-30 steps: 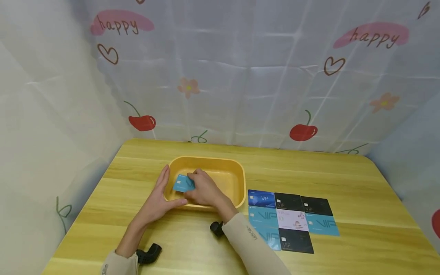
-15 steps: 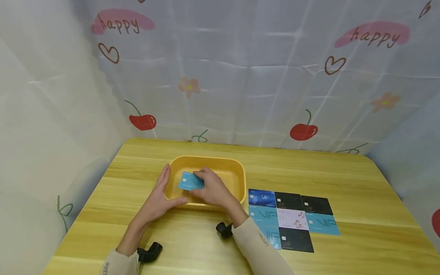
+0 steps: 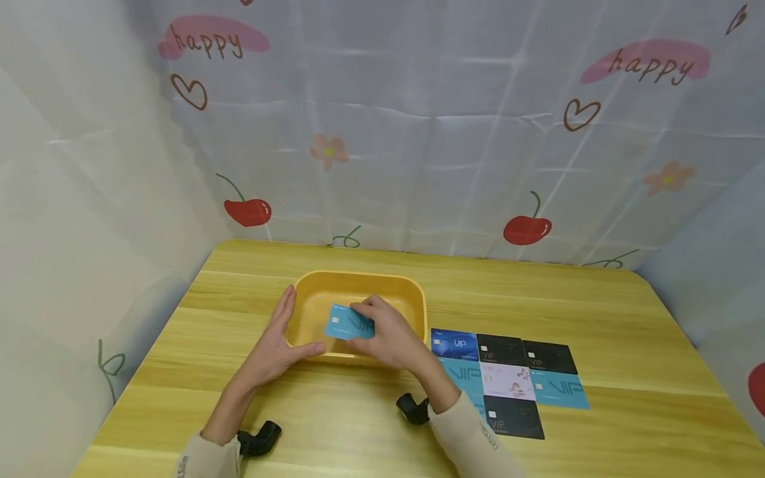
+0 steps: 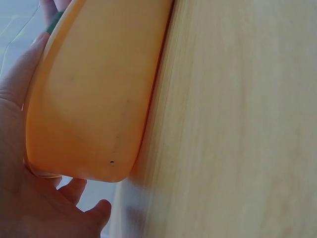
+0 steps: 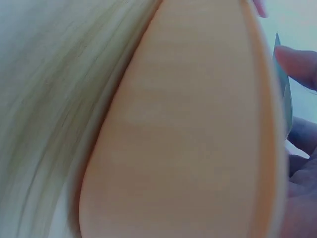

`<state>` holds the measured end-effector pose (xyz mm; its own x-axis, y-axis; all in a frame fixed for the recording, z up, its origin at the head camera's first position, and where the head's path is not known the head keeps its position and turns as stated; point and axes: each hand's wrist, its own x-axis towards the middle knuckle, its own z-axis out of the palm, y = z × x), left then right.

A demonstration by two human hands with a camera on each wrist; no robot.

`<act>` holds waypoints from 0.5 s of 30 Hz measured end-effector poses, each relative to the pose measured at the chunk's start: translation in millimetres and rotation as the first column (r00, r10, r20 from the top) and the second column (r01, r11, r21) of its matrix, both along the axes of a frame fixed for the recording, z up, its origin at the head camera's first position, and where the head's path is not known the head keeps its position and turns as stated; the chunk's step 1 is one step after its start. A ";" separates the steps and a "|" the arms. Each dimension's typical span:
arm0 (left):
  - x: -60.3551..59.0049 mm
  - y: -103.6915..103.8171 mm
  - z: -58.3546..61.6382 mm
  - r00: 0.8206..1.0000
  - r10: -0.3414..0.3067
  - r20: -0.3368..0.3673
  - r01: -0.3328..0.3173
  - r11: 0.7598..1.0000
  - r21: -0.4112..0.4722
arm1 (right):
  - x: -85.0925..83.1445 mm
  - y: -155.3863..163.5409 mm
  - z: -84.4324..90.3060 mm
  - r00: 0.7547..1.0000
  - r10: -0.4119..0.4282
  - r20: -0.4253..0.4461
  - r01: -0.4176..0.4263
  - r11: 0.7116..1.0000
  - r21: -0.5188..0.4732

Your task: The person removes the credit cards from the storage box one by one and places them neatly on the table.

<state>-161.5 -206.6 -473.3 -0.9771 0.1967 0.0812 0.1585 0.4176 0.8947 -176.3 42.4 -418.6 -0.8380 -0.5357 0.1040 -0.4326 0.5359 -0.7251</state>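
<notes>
In the head view a light-blue VIP card (image 3: 348, 323) is tilted over the inside of a yellow plastic bin (image 3: 412, 292). My right hand (image 3: 391, 335) pinches its right end between thumb and fingers. The right wrist view shows the card (image 5: 287, 96) nearly edge-on past the bin's rim (image 5: 270, 148). At the bin's front left corner, my left hand (image 3: 275, 345) grips it, thumb along the front rim and fingers against the left side. The left wrist view shows that hand (image 4: 25, 193) around the bin's outer wall (image 4: 94, 109).
Right of the bin, several cards lie in close rows: a dark blue one (image 3: 454, 344), black ones (image 3: 550, 357), light-blue ones (image 3: 560, 390) and a pale floral one (image 3: 507, 382). My right sleeve (image 3: 475, 438) covers part of them. A patterned curtain (image 3: 418, 153) hangs behind the wooden table (image 3: 335, 425).
My right hand has moved rightward across the bin with the light-blue card, from the left end to near the middle. The left hand and the bin have stayed in place.
</notes>
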 end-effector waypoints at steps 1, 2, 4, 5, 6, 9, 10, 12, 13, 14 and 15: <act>-0.2 0.4 0.1 1.000 0.000 0.000 0.000 1.000 0.000 | 2.2 3.3 0.9 1.000 0.004 0.005 -0.004 1.000 -0.005; -0.3 0.7 0.2 1.000 0.000 -0.001 0.000 1.000 0.001 | 4.7 7.0 1.5 1.000 0.007 0.012 -0.006 1.000 -0.012; -0.8 1.4 -0.1 1.000 -0.001 0.000 0.001 1.000 -0.002 | 9.4 14.7 1.7 1.000 0.011 0.017 -0.011 1.000 -0.019; -0.9 1.6 -0.3 1.000 -0.001 0.001 0.001 1.000 -0.006 | 11.5 18.4 1.3 1.000 0.014 0.015 -0.014 1.000 -0.026; -1.1 1.6 -0.6 1.000 0.001 0.002 -0.001 1.000 -0.009 | 13.3 22.1 0.4 1.000 0.018 0.014 -0.018 0.999 -0.033; -1.1 0.8 -1.3 1.000 0.009 0.003 -0.009 1.000 -0.021 | 18.2 31.9 -2.0 1.000 0.025 -0.004 -0.025 0.999 -0.042; -0.9 0.3 -1.4 1.000 0.010 0.002 -0.010 1.000 -0.025 | 19.8 34.7 -2.0 1.000 0.026 -0.006 -0.026 0.999 -0.048; -0.5 -0.4 -1.3 1.000 0.009 -0.001 -0.009 1.000 -0.027 | 23.3 40.6 -1.3 1.000 0.027 -0.006 -0.027 0.998 -0.059; -0.3 -0.7 -1.2 1.000 0.007 -0.004 -0.007 1.000 -0.028 | 25.1 43.4 -0.6 1.000 0.026 -0.006 -0.026 0.998 -0.062; -0.1 -1.0 -1.2 1.000 0.005 -0.005 -0.005 1.000 -0.026 | 26.9 46.1 0.7 1.000 0.027 -0.004 -0.027 0.998 -0.065; -0.1 -1.3 -1.2 1.000 0.004 -0.007 -0.004 1.000 -0.027 | 28.5 48.9 1.7 1.000 0.029 -0.003 -0.029 0.997 -0.067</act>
